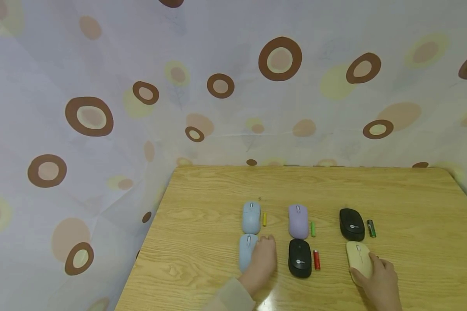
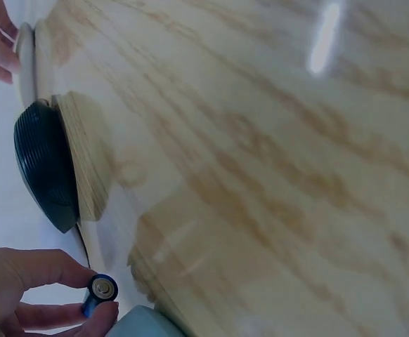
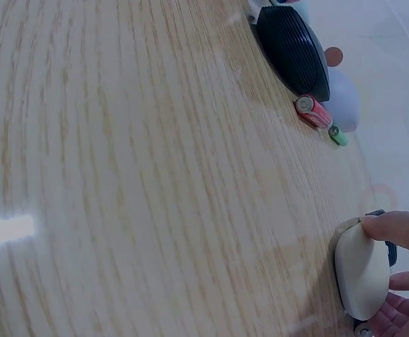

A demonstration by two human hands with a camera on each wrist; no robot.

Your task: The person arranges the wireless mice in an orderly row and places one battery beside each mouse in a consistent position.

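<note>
My left hand [image 1: 261,261] pinches a blue battery [image 2: 102,288] between thumb and fingers, seen end-on in the left wrist view. It is just right of the nearer light blue mouse [image 1: 247,248] and partly covers it. On the right, my right hand [image 1: 382,280] grips a pale yellow mouse [image 1: 359,255], thumb on one side and fingers on the other. The right wrist view shows the end of another battery [image 3: 362,330] beside those fingers, mostly hidden. Left of the yellow mouse lie a black mouse [image 1: 299,259] and a red battery [image 1: 316,260].
Farther back stand another light blue mouse [image 1: 251,220] with a yellow battery [image 1: 264,219], a purple mouse [image 1: 298,222] with a green battery [image 1: 313,229], and a black mouse [image 1: 352,224] with a dark green battery [image 1: 371,228]. A patterned wall covering [image 1: 237,112] borders the wooden table [image 1: 202,216].
</note>
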